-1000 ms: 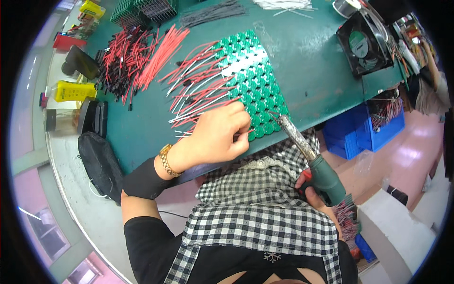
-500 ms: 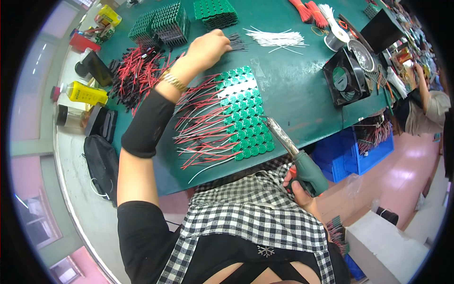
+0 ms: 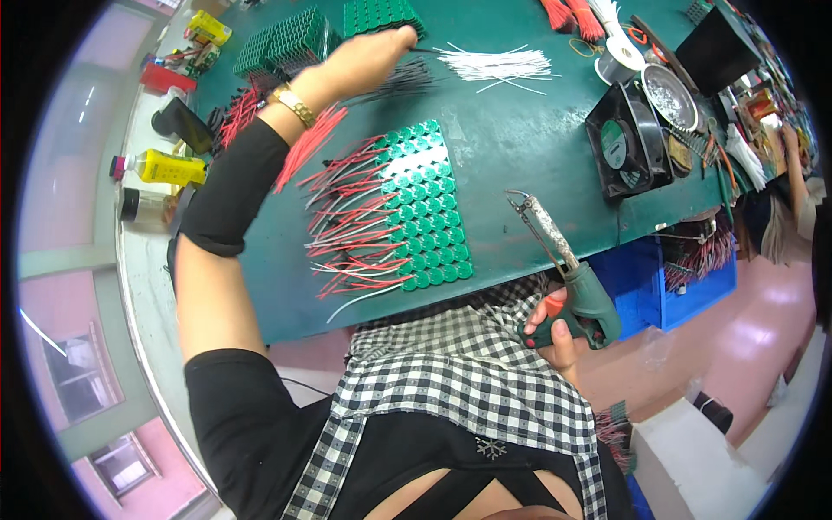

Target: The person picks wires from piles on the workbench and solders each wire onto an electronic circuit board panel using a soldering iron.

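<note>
My right hand (image 3: 559, 334) is wrapped round the green pistol grip of a soldering gun (image 3: 594, 299). Its metal tip points away from me over the table, right of a sheet of round green circuit boards (image 3: 429, 204) and apart from it. Red, black and white wires (image 3: 355, 234) stick out from the sheet's left side. Stretched across the far side of the table, my left hand (image 3: 368, 62) is closed, its fingertips pinching what looks like a thin black wire (image 3: 425, 50). Below it lies a pile of black wires (image 3: 406, 80). White wires (image 3: 498, 65) are spread to its right.
Stacks of green boards (image 3: 286, 39) stand at the far left. Red wires (image 3: 310, 147) lie beneath my left forearm. A black fan (image 3: 628, 143), a solder spool (image 3: 619, 59) and a metal dish (image 3: 669, 97) sit at right. Blue bins (image 3: 693, 295) stand below the table edge; another person's arm (image 3: 793, 165) is far right.
The soldering gun's tip has moved right, off the edge of the board sheet. My left hand has shifted, and a thin dark wire now shows at its fingertips. The whole view has shifted slightly.
</note>
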`<state>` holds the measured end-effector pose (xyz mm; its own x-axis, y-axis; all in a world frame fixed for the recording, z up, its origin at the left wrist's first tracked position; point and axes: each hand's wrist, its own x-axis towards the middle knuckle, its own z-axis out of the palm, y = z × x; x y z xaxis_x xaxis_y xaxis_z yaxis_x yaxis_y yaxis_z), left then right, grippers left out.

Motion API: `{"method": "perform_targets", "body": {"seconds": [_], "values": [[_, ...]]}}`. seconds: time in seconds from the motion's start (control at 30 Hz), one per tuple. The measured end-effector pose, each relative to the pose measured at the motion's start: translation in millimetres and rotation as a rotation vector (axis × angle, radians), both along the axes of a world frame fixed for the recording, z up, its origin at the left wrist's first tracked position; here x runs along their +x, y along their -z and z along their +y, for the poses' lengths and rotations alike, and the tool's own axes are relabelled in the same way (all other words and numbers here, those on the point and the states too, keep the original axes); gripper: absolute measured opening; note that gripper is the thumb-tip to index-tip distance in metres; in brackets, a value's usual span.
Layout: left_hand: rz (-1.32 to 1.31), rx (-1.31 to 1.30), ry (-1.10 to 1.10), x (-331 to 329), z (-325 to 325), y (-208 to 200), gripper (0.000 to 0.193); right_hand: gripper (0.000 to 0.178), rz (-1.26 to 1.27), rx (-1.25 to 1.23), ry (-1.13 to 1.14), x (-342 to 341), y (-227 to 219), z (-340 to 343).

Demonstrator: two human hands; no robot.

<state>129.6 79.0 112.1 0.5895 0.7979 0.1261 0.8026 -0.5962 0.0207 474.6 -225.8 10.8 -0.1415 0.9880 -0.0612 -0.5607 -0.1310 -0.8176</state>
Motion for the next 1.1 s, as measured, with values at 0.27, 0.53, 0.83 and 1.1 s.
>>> {"method": "perform_targets", "body": {"seconds": [0.27,0.53,0.83,1.1], "values": [[0.85,0.12,0.292,6.5,-50.4,-32.9,0.007,0.04,-0.038,-0.036,-0.009,-2.0,-2.8,-12.4],[0.943,0.025,0.255,-20.0,-83.1,38.1,0.011,0.03,-0.034,-0.004,-0.268,1.7,-37.7,-4.0],[0.115,-0.343,0.022,-74.1,-69.4,-7.9,0.014,0.039,-0.09,0.128,-0.334,12.2,-32.6,12.4],[-0.244,-0.125,-0.319,-81.7,-92.0,17.4,0.022,0.042,-0.163,0.037,-0.402,13.8,-33.2,45.8]]}}
